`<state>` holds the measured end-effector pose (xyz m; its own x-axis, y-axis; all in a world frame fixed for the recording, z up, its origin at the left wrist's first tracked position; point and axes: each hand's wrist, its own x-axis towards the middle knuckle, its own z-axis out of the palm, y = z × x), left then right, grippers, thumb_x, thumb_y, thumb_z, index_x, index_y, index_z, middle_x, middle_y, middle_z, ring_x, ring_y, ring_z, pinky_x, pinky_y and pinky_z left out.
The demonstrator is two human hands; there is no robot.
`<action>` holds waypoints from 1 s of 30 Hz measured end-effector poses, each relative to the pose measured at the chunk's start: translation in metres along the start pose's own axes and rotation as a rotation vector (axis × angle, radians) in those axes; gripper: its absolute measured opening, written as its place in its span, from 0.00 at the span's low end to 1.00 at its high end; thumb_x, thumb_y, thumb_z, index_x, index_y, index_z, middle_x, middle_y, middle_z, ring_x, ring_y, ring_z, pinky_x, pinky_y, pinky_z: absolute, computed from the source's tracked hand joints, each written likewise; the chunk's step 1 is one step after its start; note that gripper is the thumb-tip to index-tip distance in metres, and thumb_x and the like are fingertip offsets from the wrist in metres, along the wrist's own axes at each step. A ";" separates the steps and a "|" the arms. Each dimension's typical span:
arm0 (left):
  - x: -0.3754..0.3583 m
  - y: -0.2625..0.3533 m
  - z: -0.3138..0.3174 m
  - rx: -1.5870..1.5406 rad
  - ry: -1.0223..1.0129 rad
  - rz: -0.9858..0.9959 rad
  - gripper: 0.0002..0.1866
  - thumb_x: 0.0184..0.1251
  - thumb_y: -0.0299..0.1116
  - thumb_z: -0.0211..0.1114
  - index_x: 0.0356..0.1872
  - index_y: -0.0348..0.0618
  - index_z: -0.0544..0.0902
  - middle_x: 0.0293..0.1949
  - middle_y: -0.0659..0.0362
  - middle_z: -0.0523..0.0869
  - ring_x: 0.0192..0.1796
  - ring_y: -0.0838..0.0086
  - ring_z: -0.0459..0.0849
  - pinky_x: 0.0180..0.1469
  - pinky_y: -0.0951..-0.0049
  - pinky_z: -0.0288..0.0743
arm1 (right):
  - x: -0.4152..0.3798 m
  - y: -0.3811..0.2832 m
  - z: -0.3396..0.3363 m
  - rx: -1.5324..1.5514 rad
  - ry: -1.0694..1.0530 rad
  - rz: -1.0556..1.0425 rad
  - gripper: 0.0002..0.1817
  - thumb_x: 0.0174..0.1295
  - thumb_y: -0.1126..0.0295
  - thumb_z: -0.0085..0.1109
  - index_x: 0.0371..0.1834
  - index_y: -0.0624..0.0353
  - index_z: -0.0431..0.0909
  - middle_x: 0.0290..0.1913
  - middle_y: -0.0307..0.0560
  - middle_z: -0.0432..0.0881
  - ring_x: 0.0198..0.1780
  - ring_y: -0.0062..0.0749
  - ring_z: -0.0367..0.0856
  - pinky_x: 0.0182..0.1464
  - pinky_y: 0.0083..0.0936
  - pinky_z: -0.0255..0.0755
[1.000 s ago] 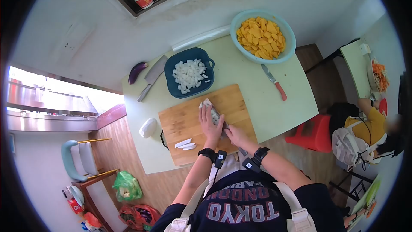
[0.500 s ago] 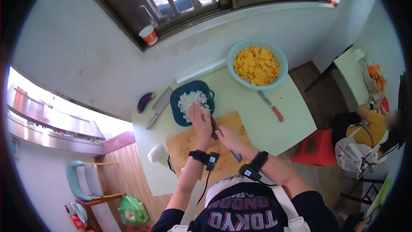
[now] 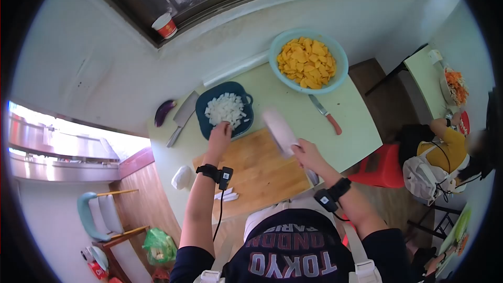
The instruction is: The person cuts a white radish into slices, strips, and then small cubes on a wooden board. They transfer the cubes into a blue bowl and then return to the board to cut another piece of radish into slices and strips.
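Observation:
My right hand grips a cleaver by its handle, its broad blade raised over the right part of a wooden cutting board. My left hand, fingers curled together, is at the near rim of a dark blue basket. What those fingers hold, if anything, is hidden. White diced pieces lie heaped in the basket. A few white strips rest at the board's near left corner.
Left of the basket lie a second cleaver and an eggplant. A light blue basin of yellow slices and a red-handled knife are on the right. A white bundle lies left of the board. Another person sits far right.
My hands have moved apart: the right swung the cleaver up and rightward, away from the basket. My left hand has drawn back from over the white pieces to the near rim, its fingers now curled.

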<state>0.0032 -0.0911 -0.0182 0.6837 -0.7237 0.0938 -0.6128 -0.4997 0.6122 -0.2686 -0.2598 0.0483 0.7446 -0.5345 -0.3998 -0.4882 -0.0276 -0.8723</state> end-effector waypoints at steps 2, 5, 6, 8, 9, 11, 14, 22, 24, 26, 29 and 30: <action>-0.017 0.005 0.002 0.043 -0.041 -0.015 0.11 0.63 0.35 0.55 0.39 0.38 0.78 0.33 0.46 0.81 0.38 0.53 0.80 0.40 0.61 0.73 | -0.013 0.021 -0.009 0.044 0.003 0.065 0.12 0.61 0.65 0.51 0.35 0.65 0.71 0.15 0.45 0.73 0.14 0.26 0.74 0.17 0.26 0.68; -0.033 0.016 -0.010 -0.014 -0.126 -0.022 0.13 0.63 0.37 0.56 0.41 0.39 0.78 0.36 0.46 0.81 0.42 0.51 0.79 0.43 0.59 0.73 | -0.023 0.046 -0.018 0.036 0.010 0.071 0.12 0.61 0.65 0.52 0.35 0.65 0.70 0.15 0.45 0.73 0.14 0.27 0.74 0.17 0.24 0.68; -0.041 0.022 -0.018 -0.020 0.043 0.072 0.12 0.62 0.35 0.58 0.40 0.38 0.78 0.36 0.47 0.82 0.42 0.52 0.80 0.44 0.62 0.73 | -0.029 0.052 -0.019 0.036 -0.034 0.097 0.12 0.61 0.65 0.52 0.35 0.65 0.70 0.15 0.45 0.73 0.14 0.27 0.74 0.17 0.24 0.68; -0.066 0.035 -0.042 -0.036 0.242 0.121 0.10 0.59 0.31 0.61 0.39 0.37 0.79 0.41 0.49 0.81 0.45 0.55 0.79 0.47 0.66 0.73 | -0.035 0.051 -0.027 -0.103 0.014 -0.047 0.11 0.61 0.66 0.52 0.37 0.64 0.71 0.16 0.45 0.73 0.15 0.28 0.75 0.19 0.24 0.67; -0.087 0.025 -0.050 -0.027 0.250 0.106 0.10 0.59 0.31 0.61 0.39 0.37 0.79 0.41 0.49 0.81 0.45 0.55 0.79 0.47 0.66 0.73 | -0.038 0.049 -0.029 -0.104 -0.005 -0.051 0.11 0.61 0.66 0.52 0.37 0.64 0.71 0.16 0.45 0.73 0.15 0.28 0.75 0.19 0.24 0.67; -0.141 -0.002 -0.060 0.008 0.075 -0.160 0.10 0.58 0.29 0.61 0.40 0.37 0.78 0.42 0.48 0.80 0.48 0.55 0.76 0.51 0.63 0.70 | -0.048 0.046 -0.030 -0.183 0.031 -0.116 0.10 0.62 0.66 0.52 0.37 0.63 0.70 0.16 0.45 0.73 0.17 0.28 0.76 0.21 0.25 0.68; -0.209 -0.027 -0.047 0.006 -0.105 -0.158 0.11 0.56 0.27 0.62 0.41 0.39 0.79 0.43 0.49 0.79 0.49 0.55 0.76 0.51 0.63 0.70 | -0.052 0.047 -0.028 -0.245 -0.162 0.033 0.10 0.61 0.65 0.51 0.35 0.62 0.70 0.18 0.50 0.75 0.20 0.38 0.78 0.24 0.33 0.69; -0.236 -0.041 -0.033 -0.049 -0.174 -0.354 0.10 0.55 0.27 0.62 0.39 0.39 0.79 0.35 0.51 0.80 0.41 0.59 0.79 0.45 0.64 0.73 | -0.056 0.053 -0.001 -0.531 -0.111 -0.233 0.10 0.60 0.62 0.51 0.35 0.59 0.73 0.25 0.56 0.78 0.30 0.54 0.77 0.32 0.44 0.69; -0.225 -0.042 -0.028 -0.102 -0.153 -0.383 0.08 0.56 0.28 0.63 0.37 0.39 0.80 0.31 0.51 0.80 0.36 0.62 0.81 0.40 0.68 0.75 | -0.058 0.047 -0.002 -0.535 -0.161 -0.225 0.11 0.60 0.64 0.50 0.43 0.56 0.72 0.29 0.55 0.79 0.31 0.53 0.78 0.34 0.43 0.70; -0.197 -0.008 -0.018 -0.264 -0.116 -0.398 0.08 0.56 0.29 0.63 0.36 0.39 0.79 0.31 0.52 0.80 0.35 0.62 0.80 0.39 0.68 0.75 | -0.064 0.051 -0.005 -0.606 -0.167 -0.274 0.13 0.60 0.65 0.49 0.46 0.56 0.70 0.31 0.56 0.79 0.31 0.53 0.78 0.35 0.43 0.71; -0.146 0.040 0.022 -0.447 -0.159 -0.435 0.09 0.55 0.33 0.65 0.33 0.39 0.79 0.30 0.52 0.80 0.34 0.60 0.79 0.39 0.66 0.74 | -0.064 0.066 0.002 -0.640 -0.167 -0.337 0.16 0.61 0.67 0.48 0.51 0.56 0.67 0.34 0.58 0.78 0.32 0.54 0.78 0.36 0.43 0.72; -0.145 0.037 0.038 -0.450 -0.174 -0.425 0.09 0.55 0.33 0.65 0.33 0.39 0.79 0.30 0.52 0.80 0.34 0.60 0.79 0.39 0.66 0.74 | -0.066 0.070 0.003 -0.607 -0.153 -0.333 0.17 0.61 0.67 0.47 0.53 0.56 0.66 0.35 0.59 0.78 0.32 0.55 0.78 0.36 0.44 0.72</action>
<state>-0.1334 -0.0228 -0.0389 0.7329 -0.5921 -0.3350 -0.0503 -0.5382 0.8413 -0.3508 -0.2236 0.0128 0.9322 -0.2926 -0.2131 -0.3581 -0.6584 -0.6620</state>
